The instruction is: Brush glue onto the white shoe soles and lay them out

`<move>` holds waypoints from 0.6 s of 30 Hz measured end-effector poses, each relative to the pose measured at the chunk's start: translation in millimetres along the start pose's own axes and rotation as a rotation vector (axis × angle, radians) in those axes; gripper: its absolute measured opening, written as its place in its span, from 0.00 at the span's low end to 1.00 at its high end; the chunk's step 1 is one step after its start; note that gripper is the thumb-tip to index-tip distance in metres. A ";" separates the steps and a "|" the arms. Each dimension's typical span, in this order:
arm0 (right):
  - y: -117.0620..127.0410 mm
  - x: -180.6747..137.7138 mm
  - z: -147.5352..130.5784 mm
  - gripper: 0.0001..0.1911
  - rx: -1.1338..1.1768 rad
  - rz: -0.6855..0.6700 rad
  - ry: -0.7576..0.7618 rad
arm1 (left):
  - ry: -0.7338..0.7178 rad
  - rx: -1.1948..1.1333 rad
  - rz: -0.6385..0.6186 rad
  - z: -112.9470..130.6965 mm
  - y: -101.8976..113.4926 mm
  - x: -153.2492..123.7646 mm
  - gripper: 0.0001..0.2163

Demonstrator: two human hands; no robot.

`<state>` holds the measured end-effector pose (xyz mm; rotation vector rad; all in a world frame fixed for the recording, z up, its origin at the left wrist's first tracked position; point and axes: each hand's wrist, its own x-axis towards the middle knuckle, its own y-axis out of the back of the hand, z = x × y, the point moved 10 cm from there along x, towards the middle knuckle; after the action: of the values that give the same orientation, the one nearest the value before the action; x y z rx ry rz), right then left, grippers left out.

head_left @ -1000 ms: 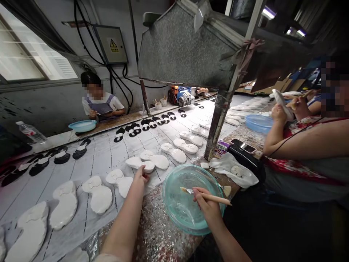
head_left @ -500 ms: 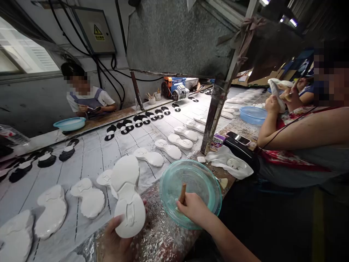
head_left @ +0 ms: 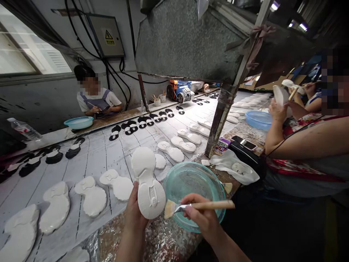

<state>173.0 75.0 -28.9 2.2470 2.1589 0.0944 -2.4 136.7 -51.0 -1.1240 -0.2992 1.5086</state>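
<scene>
Holding a white moulded shoe sole [head_left: 148,185] upright in the left hand [head_left: 133,214], fingers closed round its edge from behind, heel end down. The sole is over the near edge of the long table, just left of a clear teal glass dish [head_left: 195,193], with its patterned face toward the camera.

Right hand [head_left: 200,214] is closed on a flat brush [head_left: 212,205], wooden handle level, held by thumb and fingers. Pale bristles [head_left: 170,209] are right at the sole's edge; cannot tell if touching. Brush sits over the dish rim.

Near edge of the table: crinkled foil sheet [head_left: 160,233] under the dish. Table top: white soles [head_left: 91,198] laid in a row, black-and-white soles [head_left: 129,127] further along.

Right of the dish: white cloth [head_left: 234,168], black bag [head_left: 245,154], phone [head_left: 244,142], blue basin [head_left: 258,120]. Co-worker at right [head_left: 300,145] holds a white sole and a brush in both hands.

Far side of the table: second co-worker [head_left: 95,98] in a blue apron, teal basin [head_left: 79,123] and plastic bottle [head_left: 24,129] on the left, orange-and-blue machine [head_left: 180,91] further along.
</scene>
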 end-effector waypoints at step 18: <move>10.5 14.6 -82.4 0.07 -0.080 0.096 0.450 | 0.051 0.099 0.083 1.5 2.3 -18.2 0.22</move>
<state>179.1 87.1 54.3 2.4682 2.1767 0.7408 -7.5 120.8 -43.3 -1.1058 -0.1429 1.5477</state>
